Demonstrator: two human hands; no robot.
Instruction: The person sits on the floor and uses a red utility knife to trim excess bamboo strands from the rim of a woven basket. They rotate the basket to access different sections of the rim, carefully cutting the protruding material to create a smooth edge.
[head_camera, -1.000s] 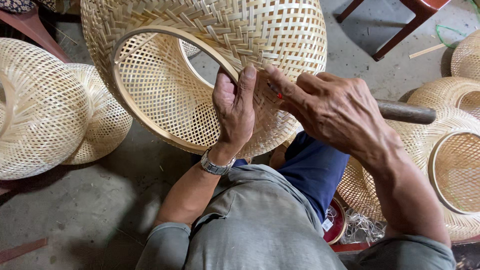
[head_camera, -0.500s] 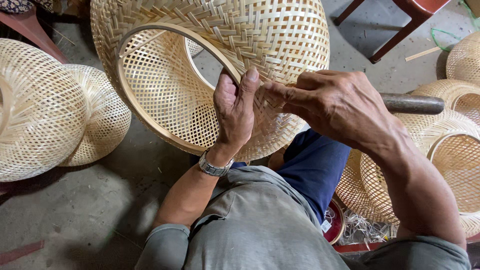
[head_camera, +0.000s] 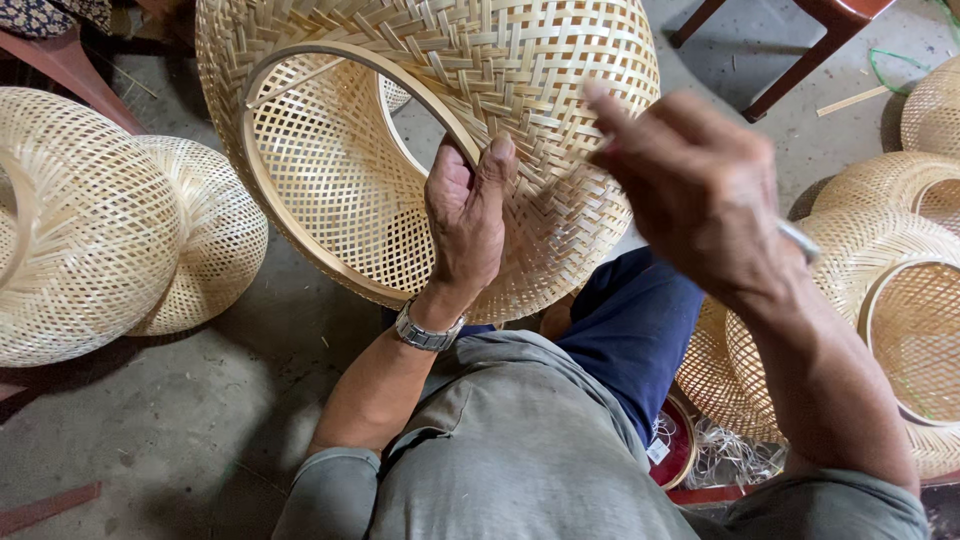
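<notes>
Basket (head_camera: 560, 90): pale woven bamboo, round, open hoop rim.

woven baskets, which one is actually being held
The large woven basket at top centre, its hooped mouth tilted toward the camera: the left hand grips its rim. The others sit untouched on the floor at either side.

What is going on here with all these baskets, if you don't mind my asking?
A seated person is working on a large woven bamboo basket propped on its side over their lap. The left hand grips its round rim, thumb and fingers pressed against the weave. The right hand is raised beside the basket, blurred, and seems to hold a slim tool. More finished baskets lie on the concrete floor, two to the left and several to the right.
</notes>
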